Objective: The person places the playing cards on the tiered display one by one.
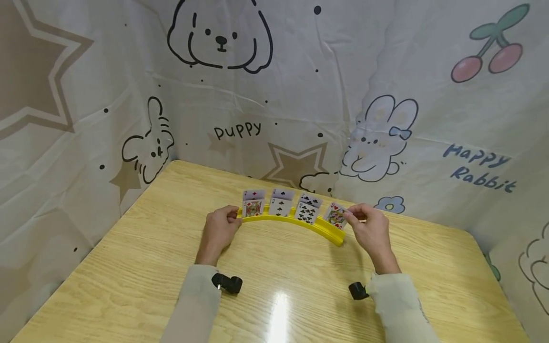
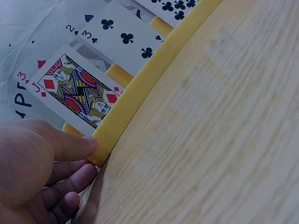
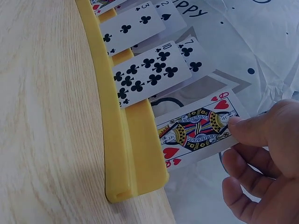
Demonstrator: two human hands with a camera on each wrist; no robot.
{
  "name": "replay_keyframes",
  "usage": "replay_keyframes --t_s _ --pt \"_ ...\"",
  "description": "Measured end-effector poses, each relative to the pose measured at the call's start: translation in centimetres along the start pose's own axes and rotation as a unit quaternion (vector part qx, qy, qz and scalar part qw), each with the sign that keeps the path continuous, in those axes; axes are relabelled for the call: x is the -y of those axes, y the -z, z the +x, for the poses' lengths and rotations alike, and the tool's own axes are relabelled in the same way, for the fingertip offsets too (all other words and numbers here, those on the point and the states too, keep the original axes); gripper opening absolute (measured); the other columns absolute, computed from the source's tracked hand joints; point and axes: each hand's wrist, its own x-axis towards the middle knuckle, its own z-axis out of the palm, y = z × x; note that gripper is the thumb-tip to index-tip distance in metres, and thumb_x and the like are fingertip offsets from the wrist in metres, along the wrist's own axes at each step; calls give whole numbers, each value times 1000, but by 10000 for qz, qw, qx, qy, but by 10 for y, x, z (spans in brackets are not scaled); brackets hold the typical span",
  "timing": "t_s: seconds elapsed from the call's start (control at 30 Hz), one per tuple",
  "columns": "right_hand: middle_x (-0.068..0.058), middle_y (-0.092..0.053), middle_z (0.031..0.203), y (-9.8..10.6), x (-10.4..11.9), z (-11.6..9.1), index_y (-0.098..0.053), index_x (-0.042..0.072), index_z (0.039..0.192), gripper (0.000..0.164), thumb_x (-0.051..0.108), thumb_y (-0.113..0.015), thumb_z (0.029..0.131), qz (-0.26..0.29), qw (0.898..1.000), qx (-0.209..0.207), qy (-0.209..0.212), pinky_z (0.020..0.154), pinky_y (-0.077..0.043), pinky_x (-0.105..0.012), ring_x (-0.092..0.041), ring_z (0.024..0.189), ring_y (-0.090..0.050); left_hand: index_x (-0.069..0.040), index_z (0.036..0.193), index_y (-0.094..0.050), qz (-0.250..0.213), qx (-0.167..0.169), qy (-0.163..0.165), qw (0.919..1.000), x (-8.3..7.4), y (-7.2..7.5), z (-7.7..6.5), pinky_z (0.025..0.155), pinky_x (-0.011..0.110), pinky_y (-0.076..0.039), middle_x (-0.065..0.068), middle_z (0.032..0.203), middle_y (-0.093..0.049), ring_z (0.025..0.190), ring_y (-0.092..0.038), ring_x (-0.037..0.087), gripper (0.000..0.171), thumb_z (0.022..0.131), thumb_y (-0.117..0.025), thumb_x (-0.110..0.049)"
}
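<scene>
A curved yellow card holder [image 1: 333, 235] stands on the table. My left hand [image 1: 218, 234] pinches its left end, thumb on the front, beside the jack of diamonds [image 2: 77, 93]. My right hand [image 1: 372, 234] holds the queen of hearts [image 3: 198, 133] by its top edge between thumb and fingers at the holder's right end; its lower edge is hidden behind the yellow back wall. Between them stand the three of clubs [image 2: 122, 36] and the ten of clubs [image 3: 150, 74]. Behind the front cards show a red three [image 2: 24, 77], a two of spades [image 3: 169, 17] and a seven of clubs [image 3: 195, 63].
The light wooden table [image 1: 171, 286] stretches in front of the holder, with a bright glare near its front. A printed cloth [image 1: 291, 105] hangs close behind the table's back edge. Dark wrist cameras [image 1: 231, 284] sit at both sleeves.
</scene>
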Motion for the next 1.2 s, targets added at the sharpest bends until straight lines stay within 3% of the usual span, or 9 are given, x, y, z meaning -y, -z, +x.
replay_keyframes --t_s 0.37,0.7,1.2 --pt "-12 -70 96 4 -3 1 -72 2 100 15 15 -73 94 -207 9995 235 60 78 -52 -44 -29 89 -63 -1 120 -70 -33 17 -34 10000 -2 0 -2 80 38 -56 12 102 -71 91 -68 21 32 89 -75 -9" --pt "-14 -68 103 22 -11 -6 -68 -1 112 31 17 -78 89 -239 9953 932 -73 72 -51 -36 -29 94 -62 0 121 -70 2 37 -10 10000 0 0 -1 82 39 -55 13 103 -71 94 -66 24 32 90 -74 -8" --pt "-15 -69 107 48 -41 -28 -67 -4 120 36 21 -72 95 -667 9918 1053 -298 82 -52 -47 -32 99 -62 0 121 -69 19 93 4 10000 -2 1 -2 84 40 -54 14 104 -71 96 -66 25 32 90 -73 -8"
